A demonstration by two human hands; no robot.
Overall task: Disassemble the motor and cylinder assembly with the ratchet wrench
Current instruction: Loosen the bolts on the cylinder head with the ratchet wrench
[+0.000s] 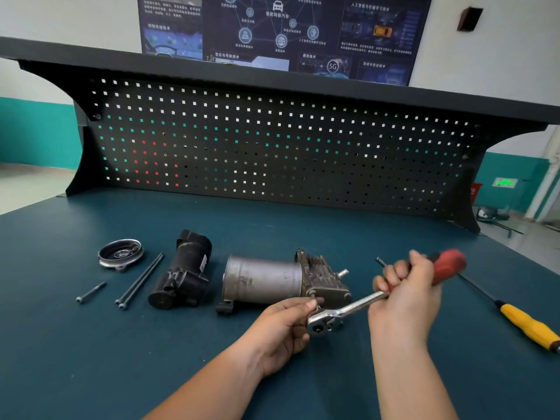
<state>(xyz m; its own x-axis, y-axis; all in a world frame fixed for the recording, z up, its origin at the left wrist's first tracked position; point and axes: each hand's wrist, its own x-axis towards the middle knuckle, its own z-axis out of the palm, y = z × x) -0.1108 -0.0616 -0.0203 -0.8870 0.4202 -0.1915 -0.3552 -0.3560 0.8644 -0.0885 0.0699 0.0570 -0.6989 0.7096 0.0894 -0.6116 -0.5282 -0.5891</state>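
The grey motor and cylinder assembly (266, 280) lies on its side on the dark bench top, finned head to the right. A ratchet wrench (348, 310) with a red handle slants in front of that head. My right hand (406, 295) grips its shaft and handle. My left hand (281, 325) pinches the wrench's head where it meets a bolt on the assembly's near right corner; my fingers hide the bolt.
A black housing (181, 274) lies left of the assembly, with two long bolts (139, 281), a short bolt (91, 292) and a round metal cover (121, 253) further left. A yellow-handled screwdriver (515, 316) lies at right. A pegboard (272, 147) backs the bench.
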